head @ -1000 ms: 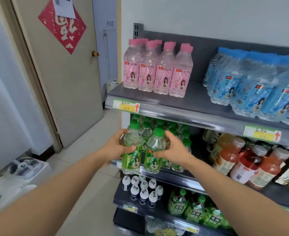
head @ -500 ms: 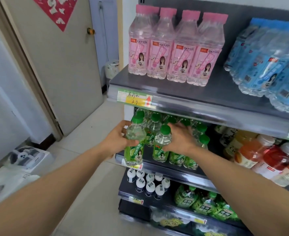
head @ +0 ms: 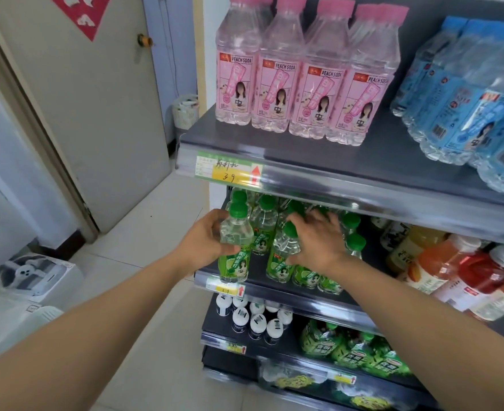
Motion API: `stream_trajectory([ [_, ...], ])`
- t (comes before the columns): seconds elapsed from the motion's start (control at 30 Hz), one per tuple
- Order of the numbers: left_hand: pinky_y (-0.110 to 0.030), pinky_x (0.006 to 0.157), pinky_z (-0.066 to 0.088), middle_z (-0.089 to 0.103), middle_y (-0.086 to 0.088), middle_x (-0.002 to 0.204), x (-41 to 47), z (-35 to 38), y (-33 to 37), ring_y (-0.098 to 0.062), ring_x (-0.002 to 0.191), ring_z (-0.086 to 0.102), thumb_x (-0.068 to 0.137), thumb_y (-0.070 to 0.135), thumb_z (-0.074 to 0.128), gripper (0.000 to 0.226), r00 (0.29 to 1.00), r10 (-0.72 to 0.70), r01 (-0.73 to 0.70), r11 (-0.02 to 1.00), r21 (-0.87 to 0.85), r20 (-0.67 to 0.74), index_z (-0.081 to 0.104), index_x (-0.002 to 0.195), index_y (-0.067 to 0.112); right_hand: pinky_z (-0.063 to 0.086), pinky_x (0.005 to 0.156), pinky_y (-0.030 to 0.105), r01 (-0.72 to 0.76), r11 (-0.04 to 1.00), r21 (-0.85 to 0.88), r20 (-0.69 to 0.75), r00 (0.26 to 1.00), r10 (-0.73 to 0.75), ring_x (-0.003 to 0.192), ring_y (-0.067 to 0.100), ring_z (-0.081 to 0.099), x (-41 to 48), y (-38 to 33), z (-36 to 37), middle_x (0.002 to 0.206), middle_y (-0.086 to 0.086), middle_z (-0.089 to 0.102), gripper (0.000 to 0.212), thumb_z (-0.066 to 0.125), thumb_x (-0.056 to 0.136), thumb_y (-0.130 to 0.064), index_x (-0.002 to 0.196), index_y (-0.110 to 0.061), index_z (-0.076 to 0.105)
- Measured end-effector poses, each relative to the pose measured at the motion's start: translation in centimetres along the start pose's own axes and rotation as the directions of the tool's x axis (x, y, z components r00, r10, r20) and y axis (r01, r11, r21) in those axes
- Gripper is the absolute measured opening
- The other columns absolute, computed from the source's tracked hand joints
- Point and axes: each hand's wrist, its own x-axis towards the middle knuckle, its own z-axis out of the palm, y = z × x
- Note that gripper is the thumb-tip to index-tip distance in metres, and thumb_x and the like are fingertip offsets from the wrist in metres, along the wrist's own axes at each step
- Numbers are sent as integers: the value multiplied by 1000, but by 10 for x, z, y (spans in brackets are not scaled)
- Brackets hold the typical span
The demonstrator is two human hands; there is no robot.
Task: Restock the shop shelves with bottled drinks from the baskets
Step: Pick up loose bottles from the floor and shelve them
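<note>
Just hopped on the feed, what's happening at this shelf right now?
A person is restocking the second shelf. The left hand grips one green-capped bottle at the shelf's front left corner. The right hand, fingers stretched out, rests against a second bottle beside it, in front of the green-capped row already there. Pink peach soda bottles stand on the shelf above.
</note>
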Motion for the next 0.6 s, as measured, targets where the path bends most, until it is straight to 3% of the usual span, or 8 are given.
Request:
stream_trajectory([
  [0.07, -10, 65, 49, 64, 5, 98, 3, 3, 0, -1, 83, 65, 70, 1, 80, 68, 1000, 21, -21, 998, 62, 5, 48, 127, 16, 20, 107, 42, 12, 1000, 7, 12, 1000, -12, 126, 22, 39, 0, 2, -1, 126, 1, 56, 88, 74, 64, -61, 135, -27, 34],
  [0.17, -28, 86, 47, 63, -3, 112, 9, 8, 0, -17, 103, 59, 70, 5, 81, 73, 999, 39, -39, 990, 136, -1, 48, 133, 17, 18, 110, 42, 9, 996, 83, 17, 1000, -11, 131, 20, 35, 1, 5, -5, 136, -1, 51, 77, 60, 76, -66, 139, -30, 37],
  [0.3, -30, 91, 45, 61, -3, 121, 19, 20, -2, -20, 105, 58, 69, 2, 81, 77, 998, 62, -61, 981, 183, 0, 46, 137, 15, 18, 112, 42, -18, 989, 149, 4, 1000, 18, 132, 20, 37, 3, 7, -9, 139, -2, 50, 57, 46, 91, -59, 140, -31, 40],
  [0.47, -37, 96, 48, 61, -7, 124, 31, 36, -10, -22, 107, 58, 69, 6, 82, 79, 996, 93, -88, 956, 280, -5, 45, 138, 18, 25, 109, 39, -74, 972, 222, -47, 995, 86, 125, 22, 45, 1, 2, -9, 130, -1, 57, 51, 57, 87, -54, 129, -27, 47],
  [0.6, -32, 94, 47, 54, -9, 131, 38, 47, -16, -26, 111, 55, 71, 8, 81, 78, 991, 134, -113, 913, 391, -25, 44, 139, 18, 30, 104, 39, -102, 955, 278, -49, 992, 120, 122, 23, 47, -2, 1, -8, 125, 0, 59, 46, 60, 86, -53, 122, -27, 50],
])
